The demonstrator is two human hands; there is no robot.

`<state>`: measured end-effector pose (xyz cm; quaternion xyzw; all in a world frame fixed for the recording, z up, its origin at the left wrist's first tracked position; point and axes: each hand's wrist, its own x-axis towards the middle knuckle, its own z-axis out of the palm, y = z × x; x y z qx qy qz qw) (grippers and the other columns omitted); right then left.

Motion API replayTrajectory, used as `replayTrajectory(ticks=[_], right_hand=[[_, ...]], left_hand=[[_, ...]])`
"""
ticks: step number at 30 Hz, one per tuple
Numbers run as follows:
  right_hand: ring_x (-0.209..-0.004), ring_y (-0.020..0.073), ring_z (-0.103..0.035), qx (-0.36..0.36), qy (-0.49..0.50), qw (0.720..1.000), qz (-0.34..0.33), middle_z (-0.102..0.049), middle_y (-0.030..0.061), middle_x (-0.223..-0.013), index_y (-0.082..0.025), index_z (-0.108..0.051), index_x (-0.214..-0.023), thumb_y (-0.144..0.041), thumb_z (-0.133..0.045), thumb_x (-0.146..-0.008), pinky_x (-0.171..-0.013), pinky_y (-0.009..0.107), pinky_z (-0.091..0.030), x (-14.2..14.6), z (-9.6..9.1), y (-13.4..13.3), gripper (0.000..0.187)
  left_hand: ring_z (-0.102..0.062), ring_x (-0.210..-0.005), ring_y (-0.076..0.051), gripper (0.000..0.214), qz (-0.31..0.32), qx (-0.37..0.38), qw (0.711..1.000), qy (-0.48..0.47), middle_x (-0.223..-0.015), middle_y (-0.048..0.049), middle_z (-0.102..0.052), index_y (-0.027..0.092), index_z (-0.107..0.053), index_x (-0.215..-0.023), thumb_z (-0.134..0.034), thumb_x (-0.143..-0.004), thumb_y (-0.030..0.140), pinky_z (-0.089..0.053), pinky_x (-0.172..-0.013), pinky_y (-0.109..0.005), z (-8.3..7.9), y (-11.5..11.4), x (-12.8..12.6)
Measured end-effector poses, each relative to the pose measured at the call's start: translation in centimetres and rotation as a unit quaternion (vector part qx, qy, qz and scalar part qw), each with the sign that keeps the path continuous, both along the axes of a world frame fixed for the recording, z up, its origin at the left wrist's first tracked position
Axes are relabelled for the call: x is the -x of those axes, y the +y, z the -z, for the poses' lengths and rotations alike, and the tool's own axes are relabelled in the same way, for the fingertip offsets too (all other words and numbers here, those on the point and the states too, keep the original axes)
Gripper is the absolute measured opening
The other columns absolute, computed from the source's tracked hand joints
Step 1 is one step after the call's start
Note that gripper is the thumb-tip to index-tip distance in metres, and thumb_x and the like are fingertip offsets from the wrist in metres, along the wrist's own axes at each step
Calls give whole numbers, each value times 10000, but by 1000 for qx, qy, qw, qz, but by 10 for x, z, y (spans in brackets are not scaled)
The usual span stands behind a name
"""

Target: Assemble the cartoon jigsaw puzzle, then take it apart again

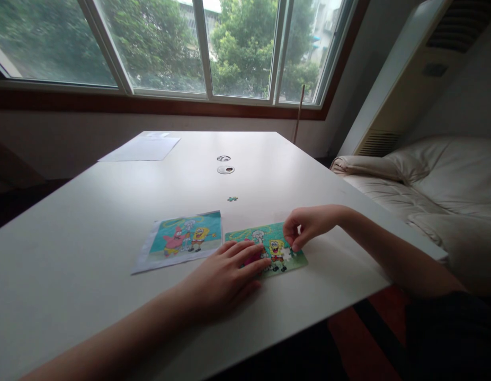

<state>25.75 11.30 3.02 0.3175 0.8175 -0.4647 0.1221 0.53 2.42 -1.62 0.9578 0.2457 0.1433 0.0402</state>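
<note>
A small cartoon jigsaw puzzle (269, 235) lies flat on the white table (90, 222), near its front edge. My left hand (225, 272) rests flat on the puzzle's lower left part, fingers stretched out. My right hand (306, 225) hovers over the puzzle's right side, fingertips pinched together at the picture; whether a piece sits between them I cannot make out. To the left lies a reference picture (179, 241) with the same cartoon scene. One loose puzzle piece (232, 199) sits farther back on the table.
A sheet of paper (144, 148) lies at the table's far left. Two round cable-hole covers (225, 169) sit mid-table. A cream sofa with cushions (436, 185) stands to the right. Windows run behind the table, a thin stick (298, 114) leaning by the sill.
</note>
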Motion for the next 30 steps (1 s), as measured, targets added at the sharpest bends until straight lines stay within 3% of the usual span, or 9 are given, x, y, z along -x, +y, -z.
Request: replayTrajectory(ticks=[8,13,19,23,30], right_hand=[[-547,70,-467,59,-17,997,35,-561,-21,-596,-98,-637,-765,-471,-686,-636,-509,198,-375,3,-2,-4,398],[-585,77,-489,37,1,999,28,-585,-3,-648,-101,-632,-761,-457,-678,-655,-541,204,-401,3,-4,-4,373],[-567,74,-501,66,9,997,49,-579,-6,-658,-100,-619,-809,-431,-695,-646,-531,208,-434,2,-3,-6,376],[-591,85,-527,44,4,998,51,-609,20,-724,-94,-626,-918,-389,-690,-667,-541,214,-450,1,2,-3,393],[-682,116,-559,-4,5,1000,1,-643,54,-775,-87,-640,-906,-339,-652,-721,-637,240,-462,0,5,-1,313]], left_hand=[[-440,-1152,-269,362,-1,3,1000,9,-1294,-86,-473,243,-446,-1255,-407,-898,293,-380,-919,-458,0,0,0],[-440,-1154,-272,361,3,5,1000,7,-1294,-84,-473,242,-448,-1249,-416,-893,285,-388,-914,-459,0,0,0],[-433,-1159,-274,361,0,7,1000,15,-1292,-88,-474,234,-446,-1251,-405,-896,284,-384,-918,-463,-1,0,0],[-430,-1159,-271,359,1,5,1000,13,-1293,-86,-472,236,-444,-1251,-402,-898,286,-386,-916,-462,0,0,0],[-427,-1160,-273,359,3,3,1000,14,-1302,-84,-464,232,-441,-1253,-397,-900,277,-381,-918,-462,0,0,0]])
